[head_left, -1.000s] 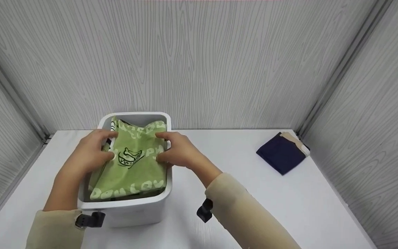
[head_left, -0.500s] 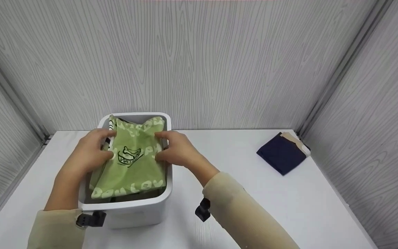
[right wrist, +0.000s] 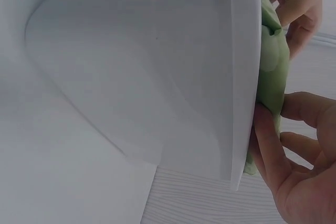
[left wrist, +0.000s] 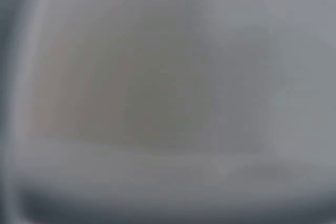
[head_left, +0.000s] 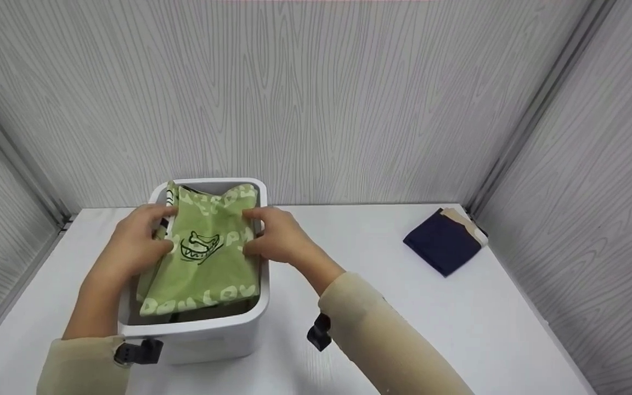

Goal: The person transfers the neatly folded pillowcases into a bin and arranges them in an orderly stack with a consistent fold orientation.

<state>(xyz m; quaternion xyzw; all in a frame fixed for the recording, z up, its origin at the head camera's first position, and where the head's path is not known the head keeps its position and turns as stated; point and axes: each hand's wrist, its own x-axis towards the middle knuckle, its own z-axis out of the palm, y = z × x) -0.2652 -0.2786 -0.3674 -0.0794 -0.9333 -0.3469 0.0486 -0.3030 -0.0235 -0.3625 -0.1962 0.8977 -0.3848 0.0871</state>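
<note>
A folded green cloth with pale lettering and a black line drawing fills most of a white bin. My left hand grips its left edge, and my right hand grips the right edge. Seen from the right wrist, the cloth bulges above the bin's rim, pinched between the thumb and fingers of my right hand. Farther along the rim, my left hand also has hold of it. More patterned fabric shows at the cloth's left side. The left wrist view is only a pale blur.
The bin stands at the left of a white table, near the back wall. At the table's back right lies a folded navy cloth with a beige and white part. Grey wood-grain panels enclose the left, back and right sides.
The far edge of the green cloth has come up slightly against the bin's rim, both hands still gripping it. The whole head view has shifted a little. The navy cloth has stayed put.
</note>
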